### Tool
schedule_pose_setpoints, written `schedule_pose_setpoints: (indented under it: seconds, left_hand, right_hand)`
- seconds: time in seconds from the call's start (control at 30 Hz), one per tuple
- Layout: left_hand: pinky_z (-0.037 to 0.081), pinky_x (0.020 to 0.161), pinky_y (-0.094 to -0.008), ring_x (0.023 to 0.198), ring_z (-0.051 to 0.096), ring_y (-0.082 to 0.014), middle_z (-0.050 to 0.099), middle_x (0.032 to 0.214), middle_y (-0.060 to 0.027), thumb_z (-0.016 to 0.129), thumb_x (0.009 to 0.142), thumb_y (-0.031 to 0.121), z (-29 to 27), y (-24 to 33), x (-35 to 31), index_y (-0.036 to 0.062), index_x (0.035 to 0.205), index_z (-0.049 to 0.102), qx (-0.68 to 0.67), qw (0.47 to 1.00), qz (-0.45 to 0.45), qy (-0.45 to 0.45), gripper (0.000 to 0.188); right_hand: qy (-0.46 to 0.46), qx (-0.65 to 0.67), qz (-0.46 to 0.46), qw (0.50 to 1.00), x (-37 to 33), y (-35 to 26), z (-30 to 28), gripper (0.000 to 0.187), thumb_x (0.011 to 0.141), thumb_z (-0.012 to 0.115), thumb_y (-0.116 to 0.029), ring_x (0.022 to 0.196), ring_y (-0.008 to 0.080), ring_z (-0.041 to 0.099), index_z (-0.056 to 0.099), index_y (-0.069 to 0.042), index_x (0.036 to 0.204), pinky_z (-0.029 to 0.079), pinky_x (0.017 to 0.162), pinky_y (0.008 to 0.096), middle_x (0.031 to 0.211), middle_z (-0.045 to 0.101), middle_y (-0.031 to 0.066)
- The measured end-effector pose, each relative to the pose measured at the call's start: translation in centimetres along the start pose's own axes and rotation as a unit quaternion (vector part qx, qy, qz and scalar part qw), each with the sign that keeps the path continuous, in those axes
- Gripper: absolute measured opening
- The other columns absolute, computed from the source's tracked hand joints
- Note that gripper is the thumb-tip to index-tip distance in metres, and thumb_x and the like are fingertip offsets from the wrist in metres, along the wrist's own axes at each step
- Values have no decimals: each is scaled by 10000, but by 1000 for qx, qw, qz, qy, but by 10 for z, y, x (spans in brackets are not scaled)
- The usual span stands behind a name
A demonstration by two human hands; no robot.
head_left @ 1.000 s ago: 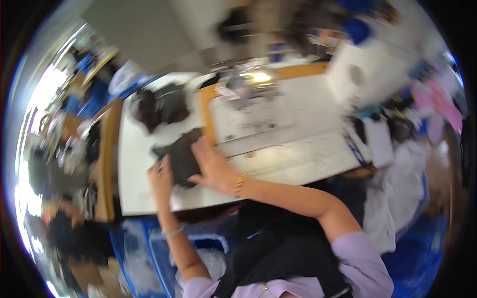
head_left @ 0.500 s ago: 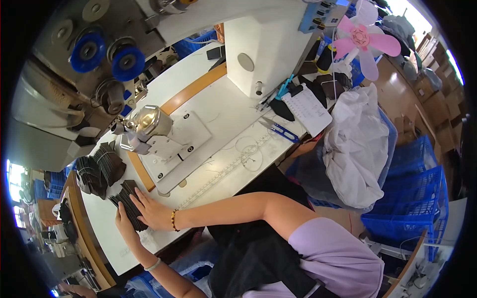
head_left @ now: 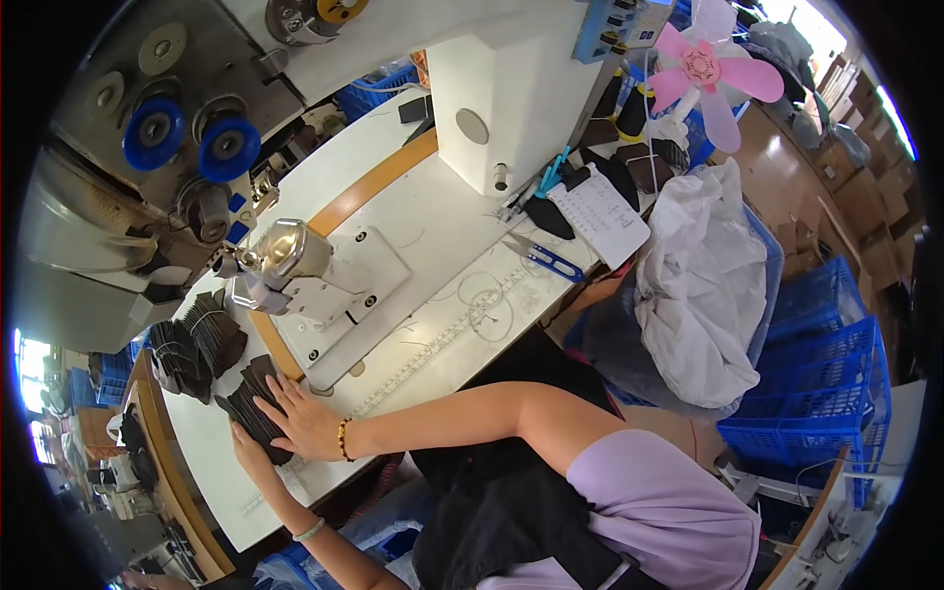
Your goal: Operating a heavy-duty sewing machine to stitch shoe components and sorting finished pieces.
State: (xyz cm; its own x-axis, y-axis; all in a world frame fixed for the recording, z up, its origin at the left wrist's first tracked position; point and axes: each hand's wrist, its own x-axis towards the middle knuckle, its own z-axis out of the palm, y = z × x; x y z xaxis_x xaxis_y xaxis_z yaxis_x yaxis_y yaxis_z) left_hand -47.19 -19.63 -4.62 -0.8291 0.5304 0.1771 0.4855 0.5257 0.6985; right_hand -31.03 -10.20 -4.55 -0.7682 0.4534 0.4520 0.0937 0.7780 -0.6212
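Observation:
A stack of thin dark brown flat pieces (head_left: 258, 388) lies on the white sewing-machine table (head_left: 211, 482), near its left side. My right hand (head_left: 307, 423), with a beaded bracelet at the wrist, rests on the stack's right side, fingers spread and stretched across it. Along the stack's lower left edge lies my left hand (head_left: 258, 462), a pale bangle on that wrist; its fingers look extended against the pieces, partly hidden. Just beyond, two tied bundles of similar dark pieces (head_left: 214, 332) sit side by side.
The sewing machine's metal head (head_left: 295, 251) stands beyond my hands. Blue-handled thread snips (head_left: 546, 258), a notepad (head_left: 600, 211) and thread loops lie to the right. A pink fan (head_left: 701, 67), a white cloth bag (head_left: 698, 295) and blue crates (head_left: 806, 393) are farther right.
My right fingers have spread wider over the stack, and the left hand has shifted slightly downward along its edge. The whole view has moved a little.

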Motion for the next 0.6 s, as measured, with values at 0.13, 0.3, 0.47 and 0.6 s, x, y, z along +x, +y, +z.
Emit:
schedule_pose_setpoints:
  seconds: [0.13,0.3,0.47,0.6]
  left_hand:
    - [442,918,-352,1085,569,-331,551,1211,-275,397,983,313,-6,3,-2,-94,1271,469,-72,997,-40,7,504]
    - [510,745,-331,872,657,-279,655,972,-261,572,904,363,-10,14,-5,-115,1083,592,-102,992,-77,-14,511]
    - [493,787,-415,902,650,-340,657,946,-272,631,845,415,-7,25,-7,-106,1095,584,-34,998,-25,54,580]
    - [481,828,-417,931,629,-396,640,968,-293,713,751,416,-17,33,-11,-114,1103,572,10,997,-9,78,652]
  right_hand:
    - [1,-63,1,998,4,1,-2,757,893,496,-451,1310,482,261,255,36,1419,193,1089,507,1401,275,361]
    - [-36,-85,22,995,11,-1,-10,787,875,515,-472,1276,463,321,264,46,1412,234,1060,516,1390,304,353]
    - [12,-116,8,993,9,-3,-18,764,840,557,-480,1180,381,445,349,38,1362,310,991,488,1355,385,306]
    - [7,-138,15,990,12,-1,-23,781,846,530,-533,1150,365,461,341,11,1372,322,964,487,1347,414,257]
